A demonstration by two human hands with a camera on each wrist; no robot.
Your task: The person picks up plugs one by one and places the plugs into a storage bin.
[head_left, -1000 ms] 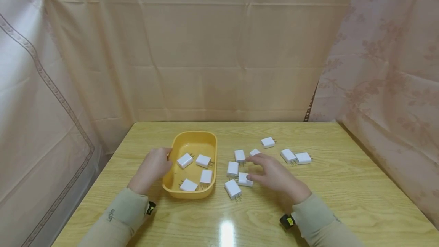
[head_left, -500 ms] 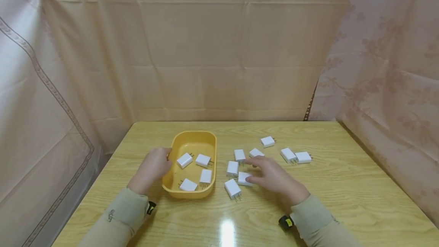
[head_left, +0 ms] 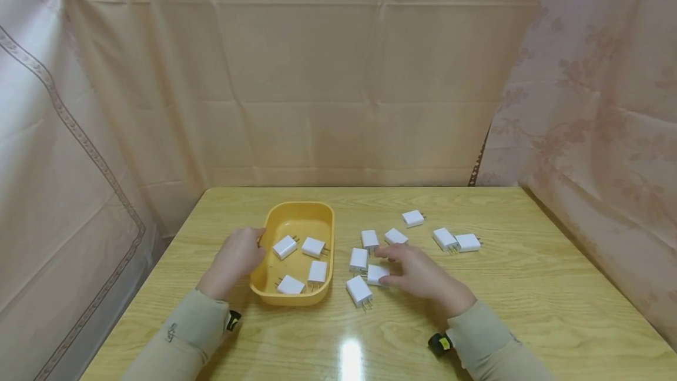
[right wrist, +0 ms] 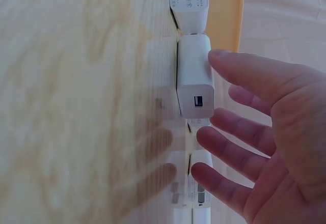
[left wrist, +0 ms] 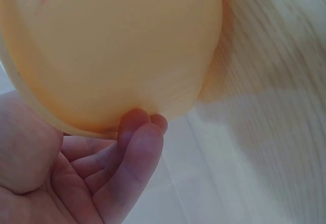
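Head view: the person's left hand (head_left: 234,258) grasps the left rim of a yellow tray (head_left: 300,214) with rounded corners; the left wrist view shows the fingers curled at that edge. Four white wall chargers (head_left: 285,247) lie inside the tray, separate from one another, their metal prongs pointing in differing directions. Eight further chargers (head_left: 359,291) rest on the wood-grained table (head_left: 529,310), to the right of the tray; five form a loose cluster, and three lie farther off, two of these end to side. The right hand (head_left: 423,269) is poised at the cluster with its fingers parted and released. In the right wrist view, its thumb tip meets a charger with a USB port (right wrist: 195,74); whether it presses cannot be told. Both sleeves (head_left: 185,331) are beige.
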